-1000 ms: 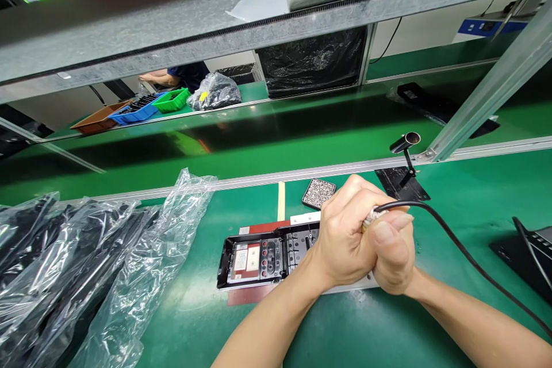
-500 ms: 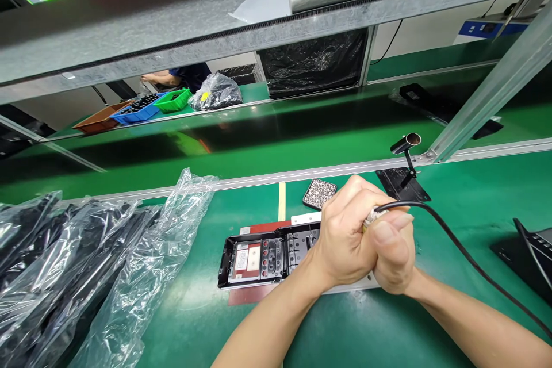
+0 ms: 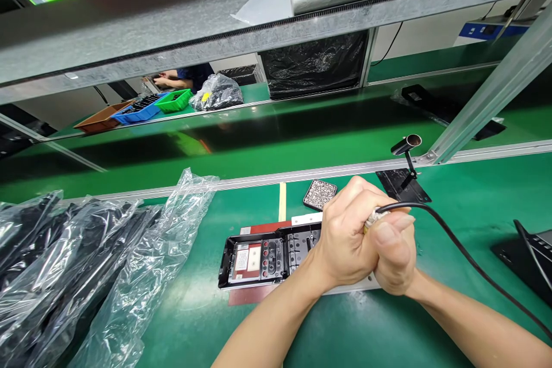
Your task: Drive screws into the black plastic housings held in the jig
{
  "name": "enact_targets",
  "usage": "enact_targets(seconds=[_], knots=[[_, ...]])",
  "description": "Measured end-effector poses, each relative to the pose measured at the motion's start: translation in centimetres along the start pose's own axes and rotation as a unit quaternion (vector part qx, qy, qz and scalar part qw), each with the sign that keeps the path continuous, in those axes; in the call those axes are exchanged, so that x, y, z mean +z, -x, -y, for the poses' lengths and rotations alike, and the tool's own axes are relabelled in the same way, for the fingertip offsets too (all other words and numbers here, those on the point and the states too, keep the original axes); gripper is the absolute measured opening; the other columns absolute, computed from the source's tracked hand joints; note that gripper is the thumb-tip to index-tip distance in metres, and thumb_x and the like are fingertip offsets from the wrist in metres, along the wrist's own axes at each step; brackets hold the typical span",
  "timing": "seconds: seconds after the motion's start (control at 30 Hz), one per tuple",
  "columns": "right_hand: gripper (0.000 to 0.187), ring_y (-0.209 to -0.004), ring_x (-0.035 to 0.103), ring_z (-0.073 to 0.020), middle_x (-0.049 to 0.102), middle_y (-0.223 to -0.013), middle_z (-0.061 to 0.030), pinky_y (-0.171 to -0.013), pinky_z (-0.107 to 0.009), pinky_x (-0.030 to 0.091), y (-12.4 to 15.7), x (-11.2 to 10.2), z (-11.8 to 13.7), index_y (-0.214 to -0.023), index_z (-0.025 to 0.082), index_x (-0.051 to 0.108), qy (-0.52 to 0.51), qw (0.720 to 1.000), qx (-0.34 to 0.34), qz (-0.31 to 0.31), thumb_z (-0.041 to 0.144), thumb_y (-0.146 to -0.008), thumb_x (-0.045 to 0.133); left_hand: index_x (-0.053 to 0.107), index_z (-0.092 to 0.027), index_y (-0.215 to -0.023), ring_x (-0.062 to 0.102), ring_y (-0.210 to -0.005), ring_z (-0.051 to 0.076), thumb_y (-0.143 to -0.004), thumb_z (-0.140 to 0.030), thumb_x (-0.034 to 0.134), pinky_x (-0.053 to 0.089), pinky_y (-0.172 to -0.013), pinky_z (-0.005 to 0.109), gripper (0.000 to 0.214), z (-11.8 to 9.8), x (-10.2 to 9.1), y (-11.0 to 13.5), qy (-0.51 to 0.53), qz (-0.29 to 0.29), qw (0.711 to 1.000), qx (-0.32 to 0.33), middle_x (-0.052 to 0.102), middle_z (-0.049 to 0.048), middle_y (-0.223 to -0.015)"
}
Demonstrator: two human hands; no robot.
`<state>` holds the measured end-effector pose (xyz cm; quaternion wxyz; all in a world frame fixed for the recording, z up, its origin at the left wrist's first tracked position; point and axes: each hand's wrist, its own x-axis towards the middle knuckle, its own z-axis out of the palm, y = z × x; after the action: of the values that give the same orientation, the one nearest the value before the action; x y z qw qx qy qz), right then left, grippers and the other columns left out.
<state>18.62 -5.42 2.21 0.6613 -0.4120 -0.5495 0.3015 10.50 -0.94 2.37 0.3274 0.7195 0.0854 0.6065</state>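
My left hand (image 3: 347,236) and my right hand (image 3: 395,253) are clasped together, both closed round a corded electric screwdriver (image 3: 373,218). Only its whitish, wrapped top end shows; the body and tip are hidden by my fingers. A black cord (image 3: 448,237) leaves the top and runs down to the right. Below my hands lies an opened black plastic case (image 3: 272,259), its right part covered by my left hand. It rests on a reddish-brown pad (image 3: 245,297) and a white plate (image 3: 307,218). A small tray of tiny silvery screws (image 3: 319,194) lies just behind.
Plastic-wrapped black parts (image 3: 95,253) fill the left side. A metal tube holder (image 3: 406,144) stands behind my hands, near a slanted metal post (image 3: 495,80). A black device (image 3: 524,259) lies at right. Overhead runs a metal shelf (image 3: 172,52). Another person's hands (image 3: 166,79) are far back.
My hands and the screwdriver keep practically the same place over the case. In the background, the other person's hands have shifted slightly.
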Motion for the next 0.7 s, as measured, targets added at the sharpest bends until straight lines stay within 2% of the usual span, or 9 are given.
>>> enact_targets(seconds=[0.2,0.37,0.7], knots=[[0.065,-0.053,0.045,-0.0183,0.044,-0.053,0.0004,-0.052,-0.038,0.038,-0.06,-0.05,0.15,-0.055,0.025,0.047,-0.001,1.0,-0.002,-0.002,0.076,-0.094,0.062,0.078,-0.016,-0.097,0.065,-0.082,0.017,-0.105,-0.047,0.064,0.055,-0.071,0.03,0.035,-0.04,0.01,0.05,-0.003,-0.001,1.0,-0.005,0.07,0.0069,-0.088],[0.064,-0.056,0.048,-0.0188,0.048,-0.057,-0.0007,-0.055,-0.039,0.041,-0.02,-0.13,0.05,-0.057,0.024,0.051,0.001,1.0,-0.016,0.004,0.074,-0.095,0.061,0.078,-0.015,-0.099,0.065,-0.084,0.018,-0.104,-0.044,0.066,0.054,-0.073,0.03,0.031,0.01,-0.11,0.13,-0.001,0.007,1.0,-0.008,0.07,0.0071,-0.089],[0.064,-0.05,0.045,-0.017,0.045,-0.052,0.0009,-0.049,-0.037,0.036,-0.17,-0.11,0.25,-0.056,0.024,0.046,-0.006,0.999,-0.032,0.01,0.072,-0.097,0.061,0.078,-0.015,-0.099,0.065,-0.085,0.018,-0.105,-0.045,0.065,0.054,-0.073,0.031,0.033,-0.02,-0.1,0.15,-0.001,0.007,1.0,-0.011,0.07,0.0079,-0.089]])
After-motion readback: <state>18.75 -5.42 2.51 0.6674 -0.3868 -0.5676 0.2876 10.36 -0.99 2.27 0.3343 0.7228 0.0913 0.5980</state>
